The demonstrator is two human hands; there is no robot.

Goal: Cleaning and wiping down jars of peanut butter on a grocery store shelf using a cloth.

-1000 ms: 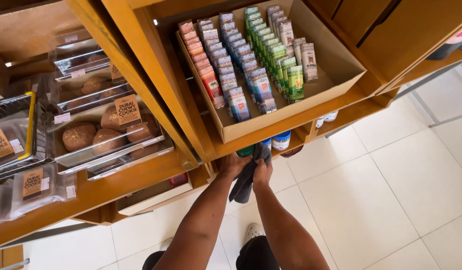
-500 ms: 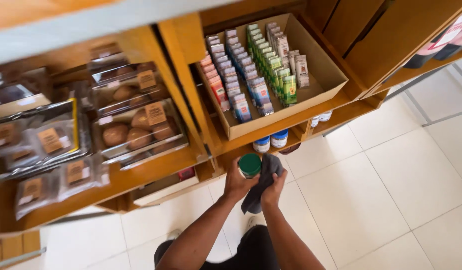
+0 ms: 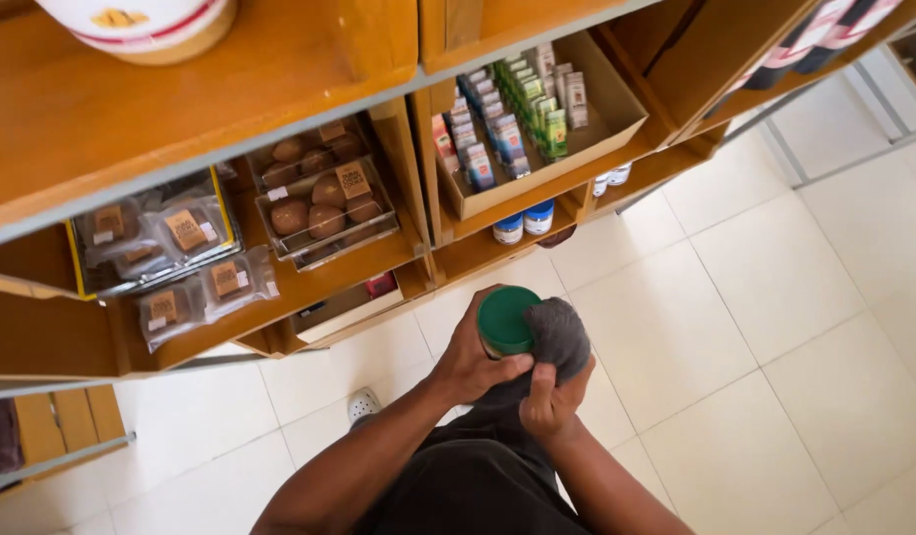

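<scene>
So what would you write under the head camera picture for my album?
Left hand holds a green-lidded jar while right hand presses a grey cloth against it, beside wooden shelves.

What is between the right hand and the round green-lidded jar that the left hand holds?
A dark grey cloth lies between them: the right hand presses it against the side of the green-lidded jar, which the left hand grips directly.
</scene>
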